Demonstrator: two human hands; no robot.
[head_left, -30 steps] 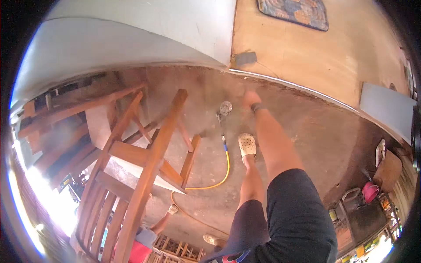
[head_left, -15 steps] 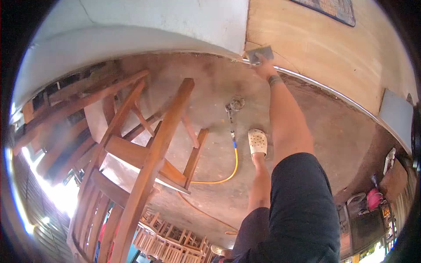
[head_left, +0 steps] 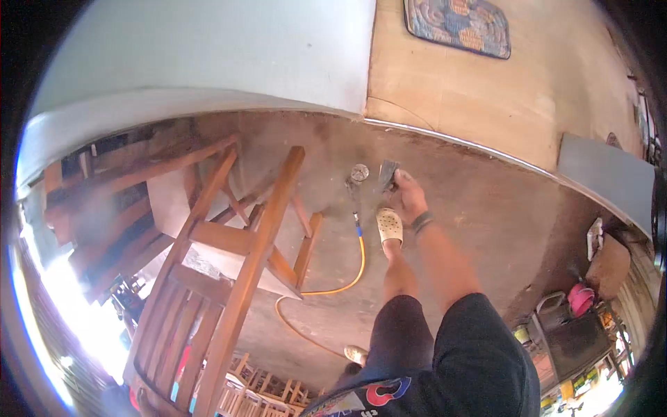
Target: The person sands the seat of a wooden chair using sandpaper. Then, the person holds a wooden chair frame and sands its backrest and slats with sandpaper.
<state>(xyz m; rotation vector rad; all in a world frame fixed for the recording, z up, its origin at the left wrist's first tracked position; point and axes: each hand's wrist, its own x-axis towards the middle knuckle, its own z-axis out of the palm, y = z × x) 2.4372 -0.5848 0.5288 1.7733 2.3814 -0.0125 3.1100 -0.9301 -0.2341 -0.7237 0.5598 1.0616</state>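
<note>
Dark pad [head_left: 388,176] pinched in right hand [head_left: 408,197], above floor [head_left: 479,215]; left hand unseen. I'd grip it flat, pressure even.

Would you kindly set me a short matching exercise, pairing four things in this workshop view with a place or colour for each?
Column one:
1. Dark flat pad
2. Hose
3. Patterned mat
4. Front clog

Column two:
A. Cream, dotted with holes
B. Against the tan panel at the top of the view
C. Held in the right hand
D. Mostly yellow, with a blue section near one end

Right pairs: 1-C, 2-D, 3-B, 4-A.
</note>
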